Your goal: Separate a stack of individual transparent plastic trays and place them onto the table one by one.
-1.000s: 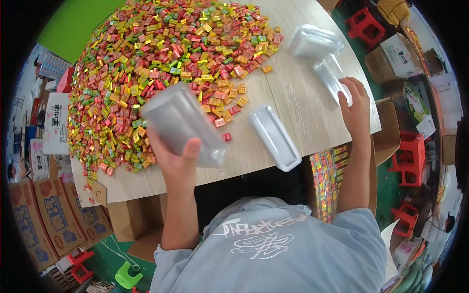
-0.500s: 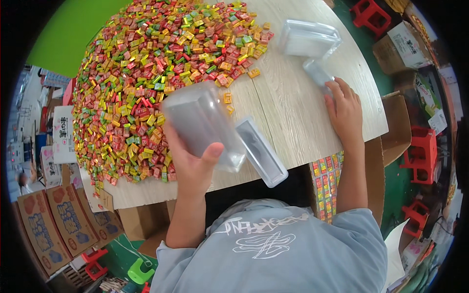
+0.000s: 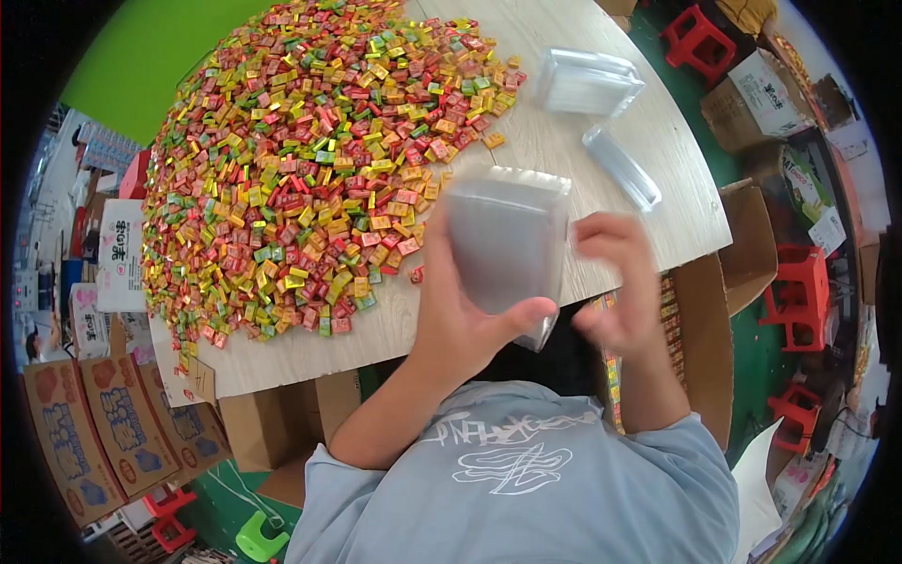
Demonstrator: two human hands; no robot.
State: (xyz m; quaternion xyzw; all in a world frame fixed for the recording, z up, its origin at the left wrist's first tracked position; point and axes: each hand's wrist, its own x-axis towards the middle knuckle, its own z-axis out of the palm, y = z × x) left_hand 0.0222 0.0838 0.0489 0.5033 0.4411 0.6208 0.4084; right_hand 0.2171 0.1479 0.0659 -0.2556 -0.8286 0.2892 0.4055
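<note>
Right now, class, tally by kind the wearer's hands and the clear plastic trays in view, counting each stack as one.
Left hand, right hand: 2 hands
Held stack, far stack: 2 tray stacks
Loose tray, maybe several nested: 1
Total: 5

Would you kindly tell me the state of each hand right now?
Left hand: closed around a stack of clear plastic trays.
Right hand: open, blurred, beside the stack; contact cannot be told.

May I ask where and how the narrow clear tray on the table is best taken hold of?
I'd pinch the narrow clear tray across its long sides near its closer end, probably with the right hand from the near side: it is slender, with that end uncovered.
</note>
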